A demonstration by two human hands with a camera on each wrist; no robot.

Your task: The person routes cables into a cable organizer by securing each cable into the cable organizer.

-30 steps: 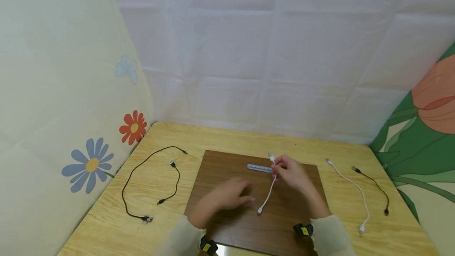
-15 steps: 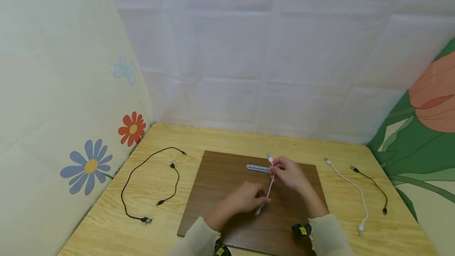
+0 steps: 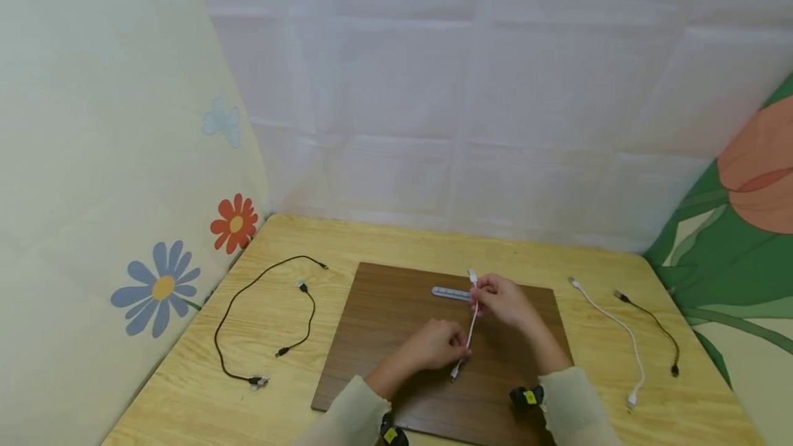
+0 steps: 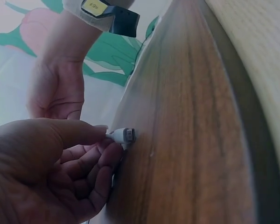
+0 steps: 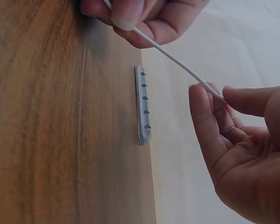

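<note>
A short white USB cable (image 3: pixel 473 325) runs taut between my two hands above the brown wooden board. My right hand (image 3: pixel 504 300) pinches it just below the USB-A plug (image 3: pixel 473 275), thumb against fingertips. Lower down, my left hand (image 3: pixel 438 345) pinches the other end, and the small connector (image 4: pixel 126 135) pokes out past its thumb and finger. Beside the right hand, a grey-blue cable holder (image 5: pixel 143 107) with several slots lies on the board; in the head view its right end is hidden behind that hand. Its slots hold no cable in the right wrist view.
The brown board (image 3: pixel 372 315) lies on a light wood table (image 3: pixel 347 239). At left are a long black cable (image 3: pixel 226 312) and a short black cable (image 3: pixel 312 315). To the right lie another white cable (image 3: pixel 622 325) and a black cable (image 3: pixel 657 322).
My left hand has moved right to the cable's lower end and pinched it, and the cable has straightened. The right hand has kept its hold in nearly the same place.
</note>
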